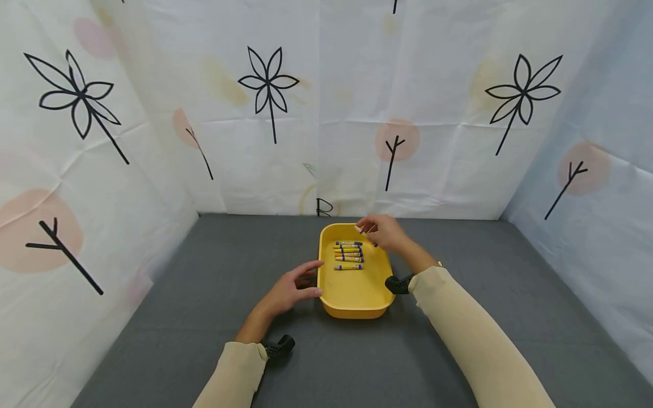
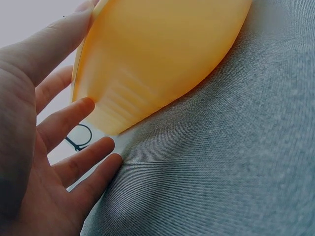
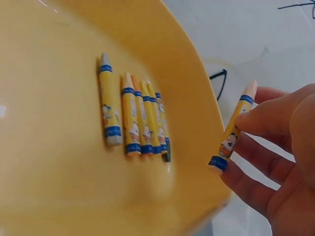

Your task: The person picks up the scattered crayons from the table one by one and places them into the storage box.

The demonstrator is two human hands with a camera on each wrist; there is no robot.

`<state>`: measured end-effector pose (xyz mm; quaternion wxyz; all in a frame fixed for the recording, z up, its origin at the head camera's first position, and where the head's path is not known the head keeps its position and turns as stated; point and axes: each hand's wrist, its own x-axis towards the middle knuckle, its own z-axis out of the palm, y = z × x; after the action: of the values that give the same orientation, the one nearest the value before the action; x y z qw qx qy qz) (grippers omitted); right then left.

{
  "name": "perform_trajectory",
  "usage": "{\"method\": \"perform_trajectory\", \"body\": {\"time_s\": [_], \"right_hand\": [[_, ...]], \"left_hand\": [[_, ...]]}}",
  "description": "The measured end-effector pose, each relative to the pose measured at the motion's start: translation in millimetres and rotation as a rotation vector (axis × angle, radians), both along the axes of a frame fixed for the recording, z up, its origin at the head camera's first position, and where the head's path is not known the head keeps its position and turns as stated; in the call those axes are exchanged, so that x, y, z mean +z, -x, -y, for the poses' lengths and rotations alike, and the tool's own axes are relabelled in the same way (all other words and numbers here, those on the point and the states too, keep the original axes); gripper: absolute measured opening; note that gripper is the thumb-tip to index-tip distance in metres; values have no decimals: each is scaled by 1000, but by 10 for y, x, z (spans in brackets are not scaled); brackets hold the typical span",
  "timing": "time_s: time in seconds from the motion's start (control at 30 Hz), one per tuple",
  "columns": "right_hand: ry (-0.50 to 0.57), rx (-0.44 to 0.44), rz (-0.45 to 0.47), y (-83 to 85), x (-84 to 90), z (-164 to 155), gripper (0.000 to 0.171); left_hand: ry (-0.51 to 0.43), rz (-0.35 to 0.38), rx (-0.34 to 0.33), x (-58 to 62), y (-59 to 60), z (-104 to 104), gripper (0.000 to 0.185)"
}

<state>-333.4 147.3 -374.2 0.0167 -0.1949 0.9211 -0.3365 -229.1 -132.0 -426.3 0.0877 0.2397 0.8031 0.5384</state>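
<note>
Two bare hands working at a yellow tray (image 1: pixel 357 292), lying on a grey cloth surface (image 1: pixel 204 283) inside a white tent of printed fabric (image 1: pixel 285 141) with black flower outlines and pink discs. Right hand (image 1: pixel 386 232) hovering over the far end of the tray, pinching one crayon (image 1: pixel 361 229) between thumb and fingertips; in the right wrist view, the same crayon (image 3: pixel 232 130) standing nearly upright, pale tip upward, yellow wrapper with blue bands, thumb pressing from one side and fingers (image 3: pixel 256 167) from the other, the remaining fingers lying loosely spread below it. Holding the crayon clear of the tray wall, just beyond the rim (image 3: pixel 197 88). Lying in the far half of the tray, a row of crayons (image 1: pixel 349 252) of the same make, side by side and parallel; seen from the right wrist, four packed together touching (image 3: pixel 145 118) and one lying slightly apart (image 3: pixel 109 101) on the near side. Left hand (image 1: pixel 291 289) resting on the cloth at the tray's left wall, fingers straight and spread apart, gripping nothing; in the left wrist view, thumb (image 2: pixel 54 39) touching the upper edge of the tray wall (image 2: pixel 157 59), fingertips (image 2: pixel 74 113) lying at its lower curve, contact there being impossible to confirm. Showing cream sleeves (image 1: pixel 474 334) on both forearms, black wrist mounts (image 1: pixel 278 347) beneath.
</note>
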Motion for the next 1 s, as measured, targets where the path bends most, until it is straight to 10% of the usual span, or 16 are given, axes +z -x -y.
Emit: {"method": "perform_trajectory", "body": {"time_s": [0.4,1.0], "right_hand": [[-207,206,81,-1,-123,279,33],[-185,160,10,-29,-124,319,33]], "left_hand": [[-3,-35,2,-359,224,42,63],[10,-9,29,-350,214,34,63]]}}
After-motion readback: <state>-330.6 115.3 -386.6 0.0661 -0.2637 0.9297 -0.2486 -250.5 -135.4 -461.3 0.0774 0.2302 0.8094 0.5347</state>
